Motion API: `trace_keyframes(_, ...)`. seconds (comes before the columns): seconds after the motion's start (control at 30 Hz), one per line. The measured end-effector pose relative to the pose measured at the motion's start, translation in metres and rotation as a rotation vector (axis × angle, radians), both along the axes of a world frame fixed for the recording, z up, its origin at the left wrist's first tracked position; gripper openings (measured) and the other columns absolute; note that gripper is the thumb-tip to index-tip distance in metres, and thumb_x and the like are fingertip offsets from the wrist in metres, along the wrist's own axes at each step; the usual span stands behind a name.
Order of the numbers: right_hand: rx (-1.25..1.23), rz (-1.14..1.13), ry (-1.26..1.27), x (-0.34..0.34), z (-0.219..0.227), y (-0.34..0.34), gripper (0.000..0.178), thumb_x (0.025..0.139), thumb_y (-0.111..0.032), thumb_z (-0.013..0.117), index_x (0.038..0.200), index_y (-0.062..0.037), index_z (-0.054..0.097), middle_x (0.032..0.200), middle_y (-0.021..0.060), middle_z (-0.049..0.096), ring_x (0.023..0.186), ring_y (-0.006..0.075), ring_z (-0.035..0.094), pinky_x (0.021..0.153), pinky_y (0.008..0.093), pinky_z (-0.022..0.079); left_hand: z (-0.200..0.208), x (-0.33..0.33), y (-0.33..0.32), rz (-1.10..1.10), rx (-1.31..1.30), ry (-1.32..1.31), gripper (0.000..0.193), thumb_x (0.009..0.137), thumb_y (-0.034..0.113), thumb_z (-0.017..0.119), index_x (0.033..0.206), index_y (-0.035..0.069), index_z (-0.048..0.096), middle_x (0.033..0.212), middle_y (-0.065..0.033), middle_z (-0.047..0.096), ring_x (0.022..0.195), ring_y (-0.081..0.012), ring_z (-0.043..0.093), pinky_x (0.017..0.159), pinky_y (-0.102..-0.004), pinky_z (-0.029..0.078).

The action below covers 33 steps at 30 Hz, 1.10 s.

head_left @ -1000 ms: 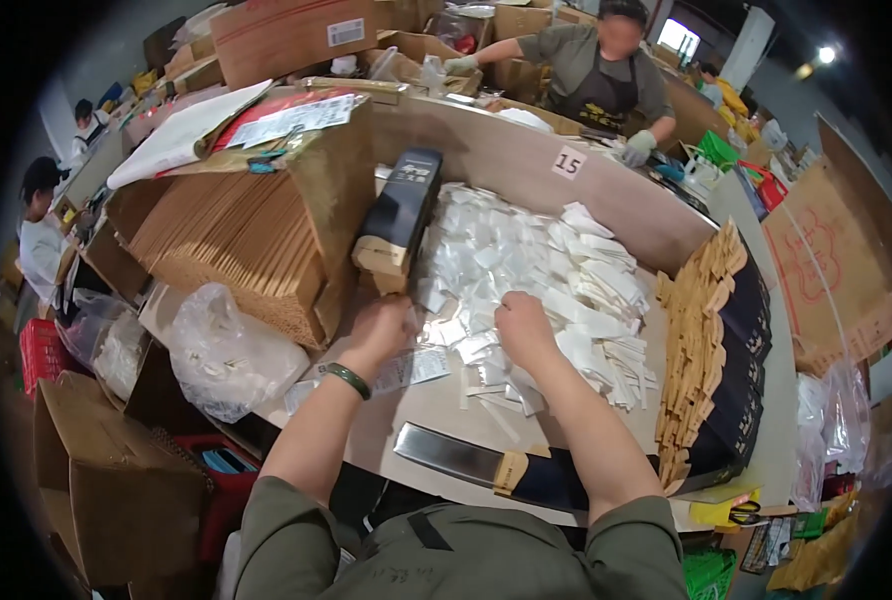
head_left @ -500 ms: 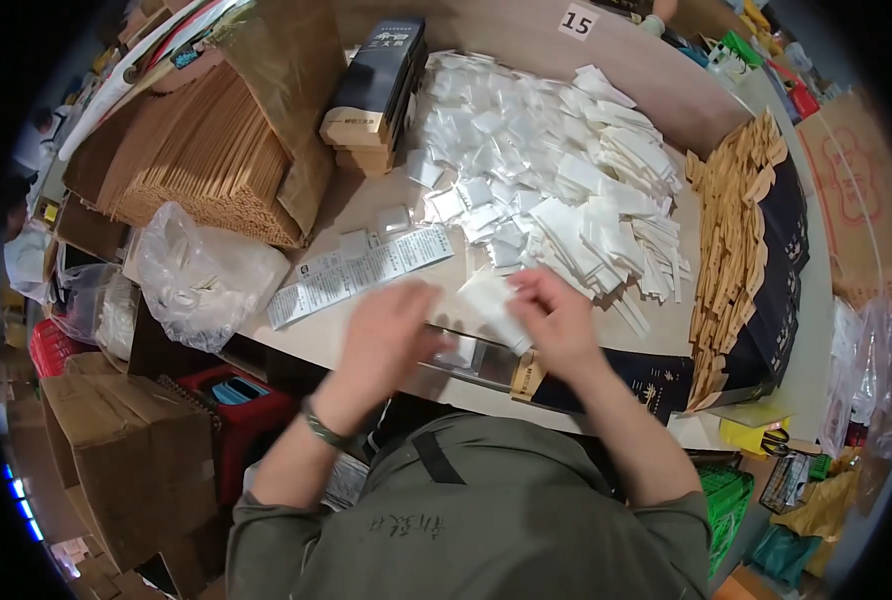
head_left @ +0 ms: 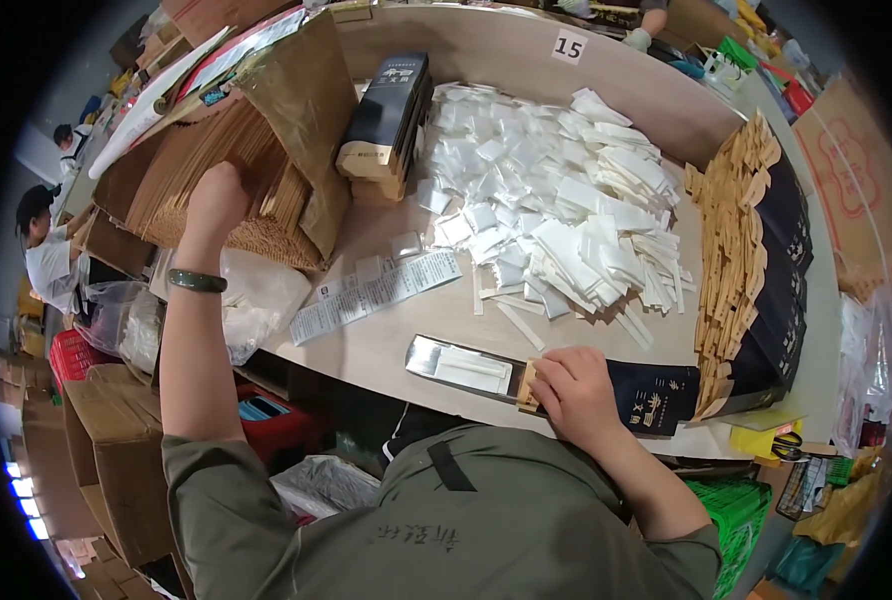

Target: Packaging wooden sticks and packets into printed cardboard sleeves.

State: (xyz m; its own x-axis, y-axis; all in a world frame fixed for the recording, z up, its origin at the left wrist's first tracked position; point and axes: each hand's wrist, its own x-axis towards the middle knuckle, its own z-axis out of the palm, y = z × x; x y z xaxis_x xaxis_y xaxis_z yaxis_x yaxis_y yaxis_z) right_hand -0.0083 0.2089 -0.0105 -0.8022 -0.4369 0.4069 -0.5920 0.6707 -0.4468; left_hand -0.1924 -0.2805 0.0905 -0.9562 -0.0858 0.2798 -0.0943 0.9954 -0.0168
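My left hand [head_left: 218, 203], with a bangle on its wrist, reaches to a tight stack of thin brown cardboard pieces [head_left: 156, 190] in an open carton; its fingers are mostly hidden. At the table's front edge, my right hand [head_left: 576, 392] grips the gold-edged end of a flat, dark navy box [head_left: 656, 398], fingers curled over it. Out of that end sticks a shiny silvery tray or pouch [head_left: 424, 355] with white slips [head_left: 474, 368] on it. Beyond lies a heap of small clear-white packets [head_left: 506, 150] and white paper-wrapped strips [head_left: 601, 235].
A pile of dark boxes with gold flaps [head_left: 736, 260] lines the right side. Closed dark boxes [head_left: 386, 110] stand beside the carton [head_left: 306, 120]. A printed strip [head_left: 376, 295] and a clear plastic bag [head_left: 266, 295] lie at the left. Another person [head_left: 51, 240] is far left.
My left hand has moved from the table front up to the cardboard stack. My right hand has let go of a white slip and come down on the dark box; white slips now lie on the tray.
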Motion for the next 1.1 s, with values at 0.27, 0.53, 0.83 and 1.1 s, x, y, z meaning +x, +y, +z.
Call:
trace_keyframes(0.27, 0.003, 0.062, -0.063, 0.018, -0.006, 0.001, 0.025, 0.077, -0.012, 0.075, 0.098, -0.0040, 0.066, 0.104, 0.0118, 0.064, 0.094, 0.0308, 0.060, 0.086, 0.0425, 0.046, 0.009, 0.007, 0.022, -0.039, 0.010, 0.050, 0.019, 0.083, 0.007, 0.054, 0.096, 0.000, 0.067, 0.091, -0.0249, 0.068, 0.092, -0.0434, 0.064, 0.080, -0.0502, 0.052)
trace_keyframes(0.53, 0.151, 0.189, -0.080, 0.013, -0.014, -0.006, 0.043, 0.078, -0.019, 0.076, 0.118, -0.0086, 0.065, 0.129, 0.0192, 0.054, 0.115, 0.0370, 0.055, 0.098, 0.0481, 0.043, -0.009, 0.062, 0.019, 0.011, 0.304, 0.565, 0.025, 0.092, 0.009, 0.056, 0.114, -0.001, 0.063, 0.093, -0.0130, 0.069, 0.085, -0.0265, 0.066, 0.073, -0.0357, 0.050)
trace_keyframes(0.83, 0.087, 0.113, -0.153, 0.016, -0.019, 0.010, 0.036, 0.072, -0.016, 0.080, 0.098, 0.0000, 0.061, 0.135, 0.0242, 0.051, 0.124, 0.0416, 0.049, 0.103, 0.0501, 0.041, -0.100, 0.176, 0.122, -0.215, 1.090, -0.599, 0.003, 0.090, 0.002, 0.066, 0.093, -0.001, 0.067, 0.083, 0.0001, 0.064, 0.077, -0.0087, 0.058, 0.070, -0.0228, 0.047)
trace_keyframes(1.1, 0.048, 0.136, -0.184, 0.008, -0.019, -0.012, 0.037, 0.069, -0.017, 0.080, 0.096, 0.0002, 0.062, 0.130, 0.0223, 0.055, 0.122, 0.0392, 0.051, 0.100, 0.0480, 0.043, -0.126, 0.171, 0.255, -0.576, 0.987, -0.279, 0.015, 0.078, -0.003, 0.073, 0.091, 0.003, 0.071, 0.091, -0.0104, 0.064, 0.090, -0.0239, 0.066, 0.077, -0.0335, 0.054)
